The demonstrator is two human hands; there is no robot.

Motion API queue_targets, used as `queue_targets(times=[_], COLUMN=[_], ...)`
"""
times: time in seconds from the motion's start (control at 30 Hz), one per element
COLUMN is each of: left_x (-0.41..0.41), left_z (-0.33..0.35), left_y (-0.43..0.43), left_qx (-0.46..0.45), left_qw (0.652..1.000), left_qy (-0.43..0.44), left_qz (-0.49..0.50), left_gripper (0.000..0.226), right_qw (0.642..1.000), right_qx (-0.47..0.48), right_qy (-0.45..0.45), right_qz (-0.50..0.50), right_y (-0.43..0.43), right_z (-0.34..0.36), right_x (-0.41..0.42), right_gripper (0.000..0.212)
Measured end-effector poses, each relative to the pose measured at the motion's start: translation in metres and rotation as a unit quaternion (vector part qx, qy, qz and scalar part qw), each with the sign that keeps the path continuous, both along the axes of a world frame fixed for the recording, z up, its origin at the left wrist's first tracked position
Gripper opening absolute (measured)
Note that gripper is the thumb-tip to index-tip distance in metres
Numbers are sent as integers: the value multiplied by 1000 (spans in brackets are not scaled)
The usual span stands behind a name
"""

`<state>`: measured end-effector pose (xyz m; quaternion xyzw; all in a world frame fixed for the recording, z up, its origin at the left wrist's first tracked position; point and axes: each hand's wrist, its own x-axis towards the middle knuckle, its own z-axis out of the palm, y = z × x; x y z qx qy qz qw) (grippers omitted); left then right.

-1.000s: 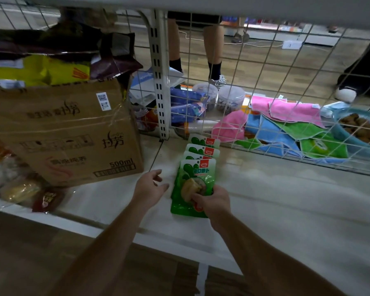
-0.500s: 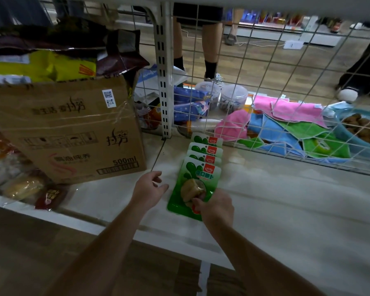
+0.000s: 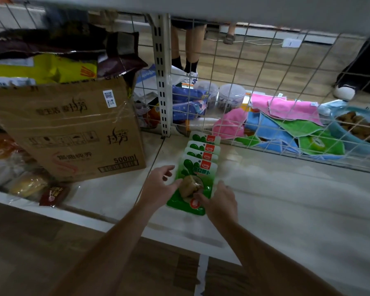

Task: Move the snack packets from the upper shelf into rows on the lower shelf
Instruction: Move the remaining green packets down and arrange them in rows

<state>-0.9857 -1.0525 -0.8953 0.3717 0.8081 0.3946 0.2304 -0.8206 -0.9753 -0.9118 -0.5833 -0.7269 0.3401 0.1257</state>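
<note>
Four snack packets (image 3: pixel 198 167) overlap on the lower shelf (image 3: pixel 286 199).

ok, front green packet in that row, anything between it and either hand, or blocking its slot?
Nothing visible. The left hand touches the front packet on its left edge, the right hand on its lower right. It already lies at the row's near end on the lower shelf; the cardboard box stands clear to the left.

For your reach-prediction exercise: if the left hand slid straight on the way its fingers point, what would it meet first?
Probably the front green snack packet: the left hand points right, fingertips already at its edge.
</note>
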Motion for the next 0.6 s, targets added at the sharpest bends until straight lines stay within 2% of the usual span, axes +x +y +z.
queue_targets(times=[0.07,0.23,0.33,0.6], left_x=[14,43,56,93], left_z=[10,30,55,131], left_y=[-2,-12,-11,-36], left_qx=[-2,4,-4,-44], left_qw=[1000,999,993,961], left_qy=[11,51,113,253], left_qz=[-8,-14,-39,-101], left_gripper=[54,62,61,61], right_qw=[999,996,990,953], right_qx=[24,61,90,206], right_qy=[6,8,-18,-80], right_qz=[27,66,107,209], right_y=[-1,-5,-7,-17], right_z=[12,51,76,152], right_x=[12,41,60,111], right_gripper=[54,80,87,76])
